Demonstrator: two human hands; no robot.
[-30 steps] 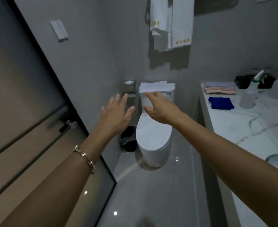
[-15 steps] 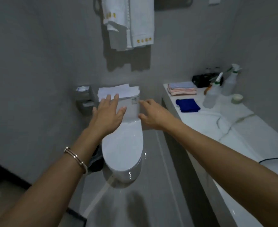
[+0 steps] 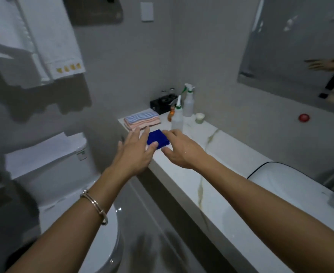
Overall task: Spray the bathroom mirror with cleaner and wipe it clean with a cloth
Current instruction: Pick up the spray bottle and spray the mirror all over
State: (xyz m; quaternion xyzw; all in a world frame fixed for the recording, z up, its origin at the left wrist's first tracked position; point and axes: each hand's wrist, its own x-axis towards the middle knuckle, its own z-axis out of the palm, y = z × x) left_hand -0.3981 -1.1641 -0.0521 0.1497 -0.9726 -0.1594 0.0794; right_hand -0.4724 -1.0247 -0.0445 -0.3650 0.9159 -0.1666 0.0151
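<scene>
- Left hand (image 3: 136, 152) and right hand (image 3: 182, 152), frame centre: fingers straight and spread, holding nothing.
- Blue cloth (image 3: 159, 139), folded, lies on the marble counter (image 3: 217, 174) between the two hands; whether they touch it cannot be told.
- Spray bottle (image 3: 177, 117) stands just above the cloth.
- Mirror (image 3: 280, 46): upper right.

We found ourselves in a small bathroom with plain grey walls. A white toilet (image 3: 54, 174) stood on the left, and white towels (image 3: 50, 36) hung on the wall above it. Along the right ran a marble-patterned counter (image 3: 211, 184) carrying a white basin (image 3: 280, 180), with a mirror (image 3: 290, 46) fixed to the wall above. Spray bottles (image 3: 188, 103) and folded striped cloths (image 3: 141, 119) sat at the counter's far end.
</scene>
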